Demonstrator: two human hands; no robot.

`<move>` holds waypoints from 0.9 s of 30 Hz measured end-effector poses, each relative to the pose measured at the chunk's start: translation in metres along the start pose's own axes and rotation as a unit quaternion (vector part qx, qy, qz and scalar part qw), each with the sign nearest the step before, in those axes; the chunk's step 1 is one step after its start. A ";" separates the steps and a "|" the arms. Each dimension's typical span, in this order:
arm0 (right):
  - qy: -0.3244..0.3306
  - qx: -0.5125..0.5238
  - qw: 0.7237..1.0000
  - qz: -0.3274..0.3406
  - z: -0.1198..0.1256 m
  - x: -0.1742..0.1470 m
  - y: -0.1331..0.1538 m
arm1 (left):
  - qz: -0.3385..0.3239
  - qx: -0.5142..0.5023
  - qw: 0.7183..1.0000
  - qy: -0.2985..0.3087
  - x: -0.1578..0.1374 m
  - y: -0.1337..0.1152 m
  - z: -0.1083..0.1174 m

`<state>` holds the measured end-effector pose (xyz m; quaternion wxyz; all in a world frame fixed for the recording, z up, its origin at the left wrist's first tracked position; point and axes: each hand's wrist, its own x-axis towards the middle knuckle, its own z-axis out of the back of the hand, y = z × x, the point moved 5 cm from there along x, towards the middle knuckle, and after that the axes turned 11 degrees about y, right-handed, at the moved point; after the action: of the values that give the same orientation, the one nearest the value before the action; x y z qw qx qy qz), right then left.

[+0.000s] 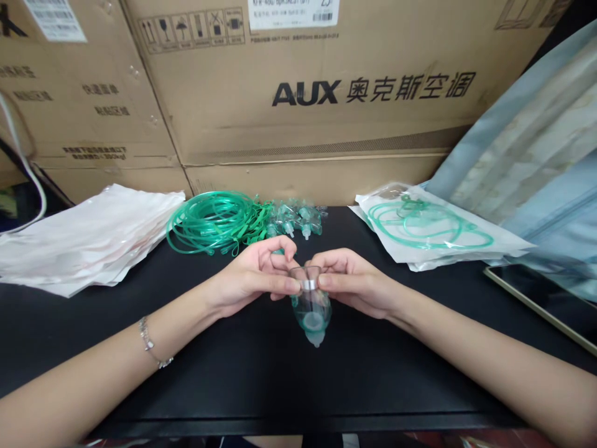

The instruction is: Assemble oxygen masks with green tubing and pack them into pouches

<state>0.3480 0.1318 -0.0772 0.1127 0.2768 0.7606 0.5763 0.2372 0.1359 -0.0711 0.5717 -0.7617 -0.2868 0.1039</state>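
Observation:
A clear green-tinted oxygen mask (310,306) is held up over the black table, its whitish connector pointing down toward me. Across its upper part runs a shiny metal nose strip (309,284). My left hand (261,269) pinches the mask's left side near the strip, thumb in front and fingers curled. On the other side, my right hand (353,280) grips the mask the same way, with the thumb at the strip's right end. The fingertips behind the mask are partly hidden.
Behind my hands lie coiled green tubing (209,218), green elastic straps (254,225) and several clear masks (298,218). White packages (88,239) are stacked left; bagged tubing (429,224) and a phone (550,298) lie right. Cardboard boxes (317,137) stand at the back.

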 end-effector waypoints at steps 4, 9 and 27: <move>0.026 -0.019 0.999 -0.009 -0.007 0.000 -0.003 | 0.011 0.006 0.999 0.038 -0.002 0.002 -0.002; -0.048 -0.024 0.998 0.009 0.011 0.000 -0.001 | 0.003 0.066 0.996 -0.062 -0.001 -0.002 0.016; -0.151 -0.168 0.974 0.017 0.025 -0.001 0.004 | -0.017 0.383 0.875 -0.296 -0.013 -0.013 0.008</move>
<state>0.3626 0.1525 -0.0820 0.2613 0.3510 0.6221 0.6492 0.2187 0.1376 -0.0642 0.7086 -0.4121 -0.3934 0.4163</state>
